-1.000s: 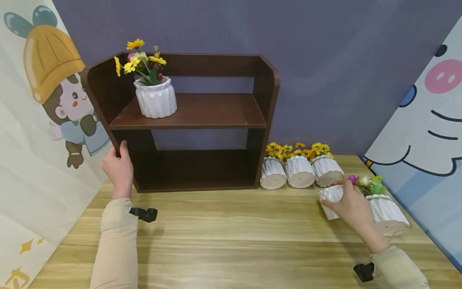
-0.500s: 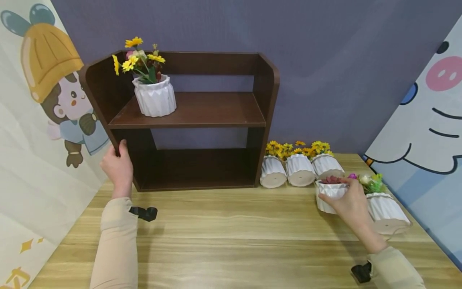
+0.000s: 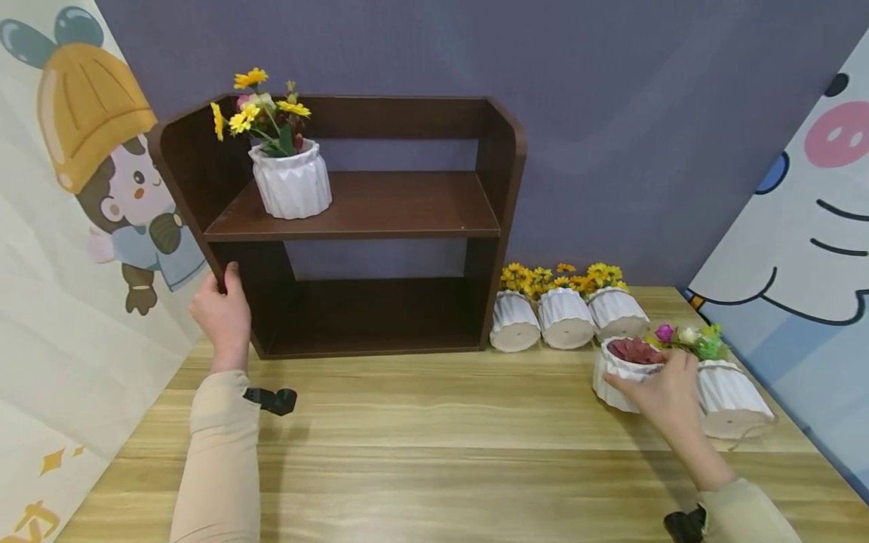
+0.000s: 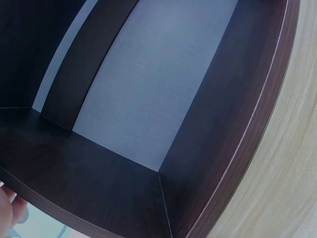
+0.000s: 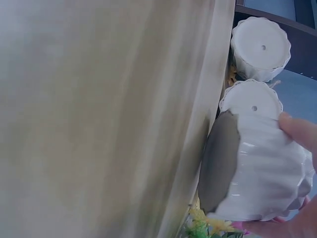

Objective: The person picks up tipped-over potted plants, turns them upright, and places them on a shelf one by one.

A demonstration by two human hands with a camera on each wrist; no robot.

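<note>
On the left, my left hand (image 3: 222, 313) grips the front edge of the side panel of a dark brown two-tier shelf (image 3: 407, 204); in the left wrist view only its fingers (image 4: 9, 206) show past the panel. My right hand (image 3: 668, 400) holds a white ribbed flowerpot (image 3: 614, 383) with a dark red succulent (image 3: 634, 350), thumb on the near side. The pot is roughly upright with its opening leaning slightly toward the head camera. Its grey underside shows in the right wrist view, tipped off the wooden table (image 3: 434, 452).
A potted yellow flower (image 3: 292, 181) stands on the upper left of the shelf. Three white pots with yellow flowers, one of them a middle pot (image 3: 566, 320), lie tipped over right of the shelf. Another white pot (image 3: 733, 400) with mixed flowers lies at the far right.
The flowerpot in my right hand has turned from tilted to nearly upright, so its red succulent now shows. My left hand keeps its grip on the shelf.
</note>
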